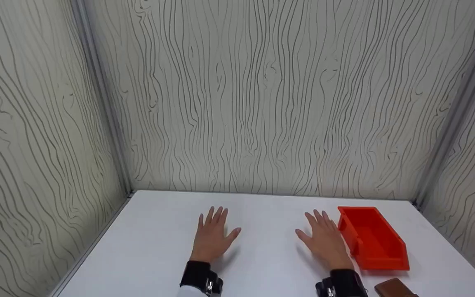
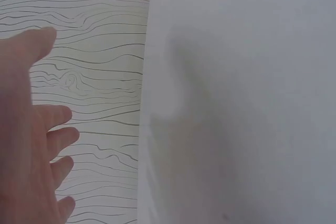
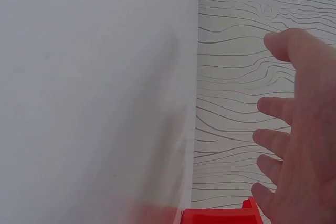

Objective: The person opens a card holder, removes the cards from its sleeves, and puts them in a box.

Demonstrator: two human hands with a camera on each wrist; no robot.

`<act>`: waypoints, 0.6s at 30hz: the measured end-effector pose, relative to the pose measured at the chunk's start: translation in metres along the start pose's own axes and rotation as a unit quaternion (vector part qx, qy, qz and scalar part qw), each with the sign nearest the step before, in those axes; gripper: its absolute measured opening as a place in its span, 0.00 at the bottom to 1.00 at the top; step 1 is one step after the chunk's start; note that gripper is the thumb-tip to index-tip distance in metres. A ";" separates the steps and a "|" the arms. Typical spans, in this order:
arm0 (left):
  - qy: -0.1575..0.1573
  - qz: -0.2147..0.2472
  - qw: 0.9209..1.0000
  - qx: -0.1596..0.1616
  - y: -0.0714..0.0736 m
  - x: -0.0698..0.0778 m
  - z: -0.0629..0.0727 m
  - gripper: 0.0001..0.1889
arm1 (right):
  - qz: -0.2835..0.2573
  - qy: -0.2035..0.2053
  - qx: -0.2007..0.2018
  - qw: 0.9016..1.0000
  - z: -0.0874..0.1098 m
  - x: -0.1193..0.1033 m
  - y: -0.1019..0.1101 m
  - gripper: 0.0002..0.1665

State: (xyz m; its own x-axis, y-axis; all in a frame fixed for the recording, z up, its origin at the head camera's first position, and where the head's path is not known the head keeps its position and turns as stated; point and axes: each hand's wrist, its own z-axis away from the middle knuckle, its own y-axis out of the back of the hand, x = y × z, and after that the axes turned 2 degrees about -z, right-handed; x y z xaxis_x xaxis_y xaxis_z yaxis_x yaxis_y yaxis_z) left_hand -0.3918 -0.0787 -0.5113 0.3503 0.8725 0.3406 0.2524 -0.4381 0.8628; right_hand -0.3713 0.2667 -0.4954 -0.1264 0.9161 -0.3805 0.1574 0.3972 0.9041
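Observation:
My left hand (image 1: 211,241) hovers palm down over the white table (image 1: 155,231), fingers extended and thumb out to the side, casting a shadow. In the left wrist view nothing lies between the fingers (image 2: 63,142) and thumb. My right hand (image 1: 326,243) is held the same way over the table, just left of a red plastic bin (image 1: 386,264). The right wrist view shows its spread fingers (image 3: 273,140) holding nothing, with the bin's edge (image 3: 220,216) below them.
A brown object (image 1: 393,288), possibly a wallet, lies at the front right, partly cut off by the frame. Wood-grain panels (image 1: 245,99) stand behind the table and at both sides, joined by grey corner posts (image 1: 101,90).

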 end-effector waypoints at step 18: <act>-0.008 0.009 0.999 0.037 0.019 0.031 -0.005 0.41 | -0.015 -0.006 0.036 0.999 0.012 -0.005 0.060 0.38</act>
State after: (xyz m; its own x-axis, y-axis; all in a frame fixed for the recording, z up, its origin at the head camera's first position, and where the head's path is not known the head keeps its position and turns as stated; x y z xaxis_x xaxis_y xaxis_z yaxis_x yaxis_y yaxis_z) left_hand -0.3808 -0.0592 -0.4825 0.3692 0.8610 0.3498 0.3112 -0.4692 0.8265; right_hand -0.3497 0.2864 -0.4413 -0.1193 0.9046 -0.4093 0.2230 0.4261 0.8767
